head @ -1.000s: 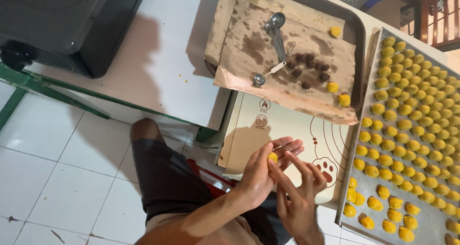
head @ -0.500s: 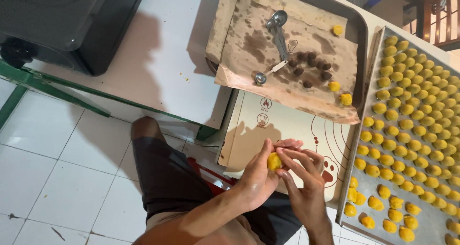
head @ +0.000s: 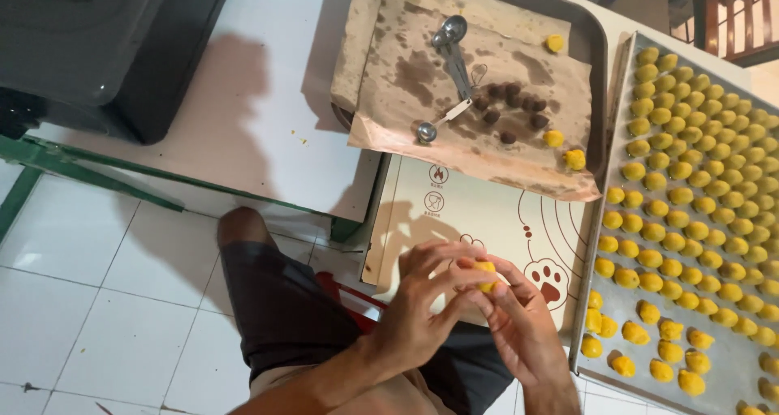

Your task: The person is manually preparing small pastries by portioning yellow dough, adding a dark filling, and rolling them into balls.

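Observation:
My left hand (head: pixel 423 301) and my right hand (head: pixel 519 324) meet over the pale baking mat (head: pixel 487 208), fingertips pinched together around a small yellow dough ball (head: pixel 486 269). Most of the ball is hidden by the fingers. Just to the right lies a metal tray (head: pixel 734 358) filled with several rows of yellow dough balls (head: pixel 698 172). My knee in dark shorts shows below the hands.
A dark tray lined with stained brown paper (head: pixel 454 82) sits at the top, holding a metal measuring-spoon set (head: pixel 453 58), several dark filling balls (head: pixel 511 111) and a few yellow balls (head: pixel 574 159). A black appliance (head: pixel 105 50) stands at the upper left on a white surface above a tiled floor.
My hands have drawn closer, fingertips now closing over the yellow ball, which showed more openly half a second ago. The trays have not moved.

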